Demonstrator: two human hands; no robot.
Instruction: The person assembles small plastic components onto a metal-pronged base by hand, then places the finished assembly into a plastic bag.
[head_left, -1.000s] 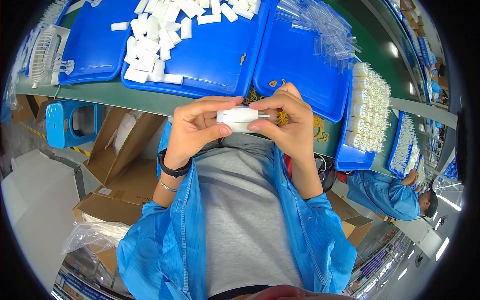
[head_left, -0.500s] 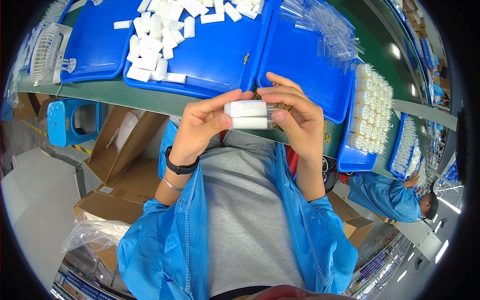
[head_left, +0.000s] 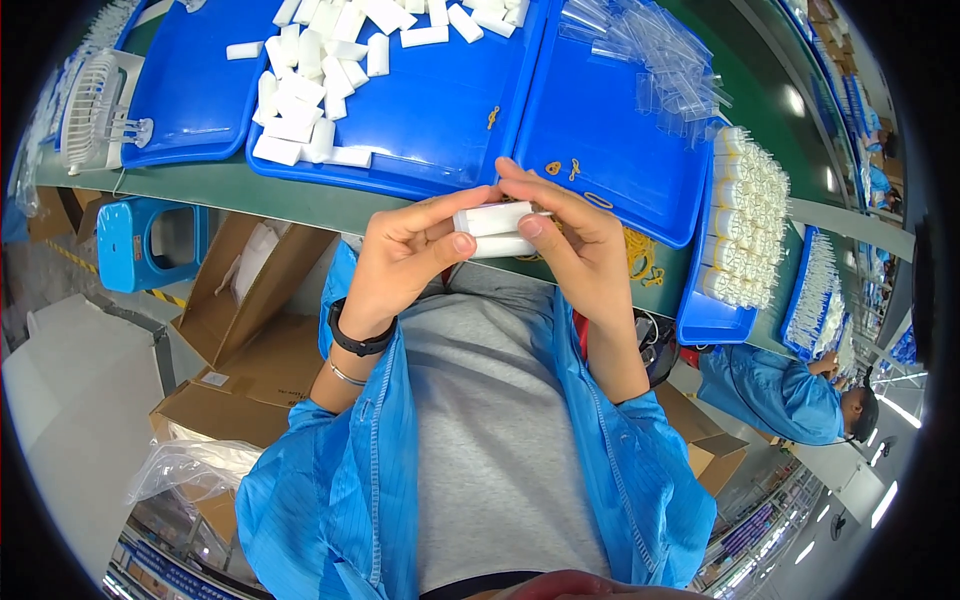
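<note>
Between both hands, in front of my waist, are two white plastic tubes (head_left: 500, 217) lying side by side, with a clear plastic part around their left end. My left hand (head_left: 400, 250) grips that left end between thumb and fingers. Around the right end, my right hand (head_left: 585, 245) presses its thumb in front and curls its fingers over the top. The tubes' right tips are partly hidden by the right hand. Yellow rubber bands (head_left: 640, 250) lie on the green table just beyond the right hand.
A blue tray (head_left: 430, 130) holds loose white pieces (head_left: 300, 100). Another tray (head_left: 620, 190) has clear plastic sleeves (head_left: 665, 65) and a few bands. Bundled white pieces (head_left: 740, 220) stand at right. A small fan (head_left: 90, 110), a blue stool (head_left: 150, 240) and cartons (head_left: 240, 360) are left; a co-worker (head_left: 780, 390) sits right.
My right hand has shifted slightly left and closed further over the tubes' right end. The tubes have tilted a little, and more bands show in the right tray.
</note>
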